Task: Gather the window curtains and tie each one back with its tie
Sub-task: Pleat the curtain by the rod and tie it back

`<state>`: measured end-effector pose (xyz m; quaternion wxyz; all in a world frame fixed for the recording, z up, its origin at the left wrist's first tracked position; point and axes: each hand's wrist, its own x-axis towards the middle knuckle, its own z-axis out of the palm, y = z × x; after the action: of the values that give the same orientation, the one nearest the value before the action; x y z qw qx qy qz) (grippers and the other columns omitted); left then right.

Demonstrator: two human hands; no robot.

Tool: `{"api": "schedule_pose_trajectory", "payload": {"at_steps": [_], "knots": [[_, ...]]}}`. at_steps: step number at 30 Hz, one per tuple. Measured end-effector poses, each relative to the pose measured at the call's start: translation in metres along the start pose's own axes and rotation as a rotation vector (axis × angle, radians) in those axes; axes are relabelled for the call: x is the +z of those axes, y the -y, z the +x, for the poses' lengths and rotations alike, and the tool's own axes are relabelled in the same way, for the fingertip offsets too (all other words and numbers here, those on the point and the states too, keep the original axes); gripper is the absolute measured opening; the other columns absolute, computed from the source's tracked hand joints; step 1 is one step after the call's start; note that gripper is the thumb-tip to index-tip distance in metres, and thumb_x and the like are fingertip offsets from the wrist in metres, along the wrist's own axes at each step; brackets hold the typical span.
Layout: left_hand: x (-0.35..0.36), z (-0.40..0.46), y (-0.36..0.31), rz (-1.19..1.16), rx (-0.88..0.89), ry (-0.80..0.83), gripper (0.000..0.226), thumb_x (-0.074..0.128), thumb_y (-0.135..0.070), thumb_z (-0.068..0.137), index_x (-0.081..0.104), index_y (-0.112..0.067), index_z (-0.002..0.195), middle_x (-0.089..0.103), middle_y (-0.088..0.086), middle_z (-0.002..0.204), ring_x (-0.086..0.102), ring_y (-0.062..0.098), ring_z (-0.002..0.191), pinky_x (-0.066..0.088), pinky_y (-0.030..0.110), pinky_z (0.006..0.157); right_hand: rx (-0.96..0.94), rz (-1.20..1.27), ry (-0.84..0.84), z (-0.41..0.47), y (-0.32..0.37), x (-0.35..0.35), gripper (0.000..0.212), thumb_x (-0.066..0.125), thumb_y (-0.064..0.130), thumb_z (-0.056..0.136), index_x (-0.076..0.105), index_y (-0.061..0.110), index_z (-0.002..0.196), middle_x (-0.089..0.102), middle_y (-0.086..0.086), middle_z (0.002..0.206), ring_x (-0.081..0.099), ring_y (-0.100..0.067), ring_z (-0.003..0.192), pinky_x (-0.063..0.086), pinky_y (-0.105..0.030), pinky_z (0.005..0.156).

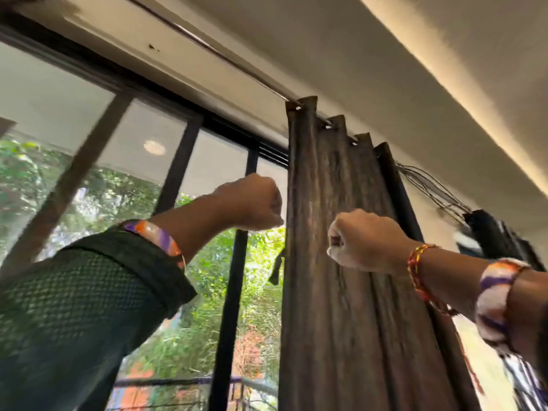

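A dark brown curtain point(341, 262) hangs bunched in folds from a metal rod point(207, 46) at the right side of the window. My left hand point(255, 203) is a closed fist pressed against the curtain's left edge, apparently gripping it. My right hand point(361, 241) is a closed fist in front of the middle folds, apparently holding a fold. A short dark strap point(276, 269), possibly the tie, dangles from the curtain's left edge below my left hand. The curtain's lower part runs out of view.
Black-framed sliding window panes point(178, 173) fill the left, with green trees outside. The ceiling ledge point(444, 84) runs overhead. Loose thin wires point(430, 188) and a dark object point(486, 229) sit at the rod's right end. A railing point(178, 382) shows outside, low.
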<state>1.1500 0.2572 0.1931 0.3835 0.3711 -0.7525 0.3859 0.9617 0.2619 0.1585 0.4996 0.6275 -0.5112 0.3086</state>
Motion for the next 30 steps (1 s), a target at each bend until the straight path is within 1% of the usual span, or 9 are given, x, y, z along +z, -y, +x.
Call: {"api": "schedule_pose_trajectory", "payload": {"at_steps": [9, 14, 17, 19, 21, 23, 25, 27, 30], "knots": [[0.111, 0.073, -0.031, 0.035, -0.013, -0.007, 0.023, 0.062, -0.029, 0.076, 0.068, -0.007, 0.078, 0.069, 0.010, 0.081, 0.063, 0.029, 0.082, 0.054, 0.039, 0.076, 0.031, -0.035, 0.063, -0.019, -0.106, 0.088, 0.014, 0.056, 0.028, 0.083, 0.065, 0.017, 0.082, 0.058, 0.000, 0.081, 0.063, -0.029, 0.088, 0.042, -0.030, 0.068], [0.168, 0.104, -0.038, 0.122, -0.128, 0.002, 0.045, 0.059, -0.056, 0.078, 0.063, -0.016, 0.100, 0.066, 0.007, 0.105, 0.059, 0.028, 0.102, 0.049, 0.036, 0.086, 0.013, -0.071, 0.106, -0.023, -0.154, 0.148, 0.024, 0.051, 0.034, 0.086, 0.062, 0.016, 0.098, 0.064, -0.006, 0.104, 0.062, -0.031, 0.098, 0.045, -0.033, 0.075], [0.208, 0.130, -0.042, 0.052, -0.259, -0.025, 0.081, 0.046, -0.075, 0.069, 0.046, -0.012, 0.119, 0.059, 0.016, 0.120, 0.056, 0.032, 0.110, 0.046, 0.037, 0.090, -0.023, -0.117, 0.124, -0.013, -0.189, 0.188, 0.029, 0.047, 0.036, 0.088, 0.058, 0.014, 0.102, 0.061, -0.009, 0.110, 0.060, -0.032, 0.102, 0.038, -0.031, 0.071], [0.240, 0.153, -0.052, -0.091, -0.341, -0.006, 0.106, 0.040, -0.079, 0.066, 0.017, -0.012, 0.143, 0.047, 0.022, 0.136, 0.049, 0.034, 0.122, 0.040, 0.036, 0.099, -0.046, -0.140, 0.121, -0.003, -0.214, 0.214, 0.025, 0.047, 0.031, 0.088, 0.057, 0.012, 0.100, 0.061, -0.011, 0.106, 0.060, -0.032, 0.100, 0.037, -0.030, 0.068], [0.274, 0.177, -0.066, -0.188, -0.371, 0.006, 0.108, 0.040, -0.076, 0.072, -0.015, -0.020, 0.146, 0.037, 0.023, 0.144, 0.043, 0.035, 0.128, 0.035, 0.035, 0.104, -0.045, -0.152, 0.097, 0.007, -0.239, 0.239, 0.023, 0.047, 0.029, 0.088, 0.056, 0.010, 0.097, 0.058, -0.012, 0.098, 0.060, -0.033, 0.097, 0.040, -0.032, 0.068], [0.302, 0.198, -0.079, -0.229, -0.362, 0.005, 0.104, 0.041, -0.073, 0.076, -0.025, -0.027, 0.142, 0.036, 0.023, 0.144, 0.045, 0.036, 0.126, 0.037, 0.037, 0.103, -0.021, -0.159, 0.075, 0.014, -0.258, 0.260, 0.024, 0.049, 0.030, 0.087, 0.056, 0.009, 0.098, 0.055, -0.011, 0.093, 0.060, -0.032, 0.090, 0.045, -0.034, 0.070], [0.335, 0.220, -0.094, -0.240, -0.333, 0.002, 0.099, 0.042, -0.071, 0.077, -0.017, -0.030, 0.144, 0.039, 0.021, 0.143, 0.046, 0.036, 0.125, 0.038, 0.035, 0.101, -0.001, -0.167, 0.052, 0.017, -0.282, 0.284, 0.026, 0.051, 0.031, 0.087, 0.056, 0.011, 0.103, 0.059, -0.010, 0.097, 0.060, -0.029, 0.088, 0.050, -0.035, 0.073], [0.368, 0.240, -0.110, -0.221, -0.316, -0.009, 0.090, 0.041, -0.072, 0.078, 0.005, -0.027, 0.147, 0.040, 0.018, 0.143, 0.043, 0.034, 0.128, 0.037, 0.034, 0.101, 0.008, -0.165, 0.054, 0.019, -0.304, 0.306, 0.024, 0.050, 0.030, 0.089, 0.057, 0.011, 0.101, 0.062, -0.008, 0.097, 0.062, -0.028, 0.088, 0.049, -0.033, 0.069], [0.412, 0.272, -0.139, -0.196, -0.349, -0.085, 0.084, 0.039, -0.075, 0.076, 0.039, -0.013, 0.134, 0.048, 0.016, 0.133, 0.049, 0.034, 0.118, 0.043, 0.039, 0.090, 0.017, -0.143, 0.033, 0.021, -0.345, 0.341, 0.018, 0.048, 0.032, 0.091, 0.054, 0.016, 0.086, 0.054, -0.002, 0.079, 0.060, -0.025, 0.078, 0.044, -0.027, 0.058]]}}
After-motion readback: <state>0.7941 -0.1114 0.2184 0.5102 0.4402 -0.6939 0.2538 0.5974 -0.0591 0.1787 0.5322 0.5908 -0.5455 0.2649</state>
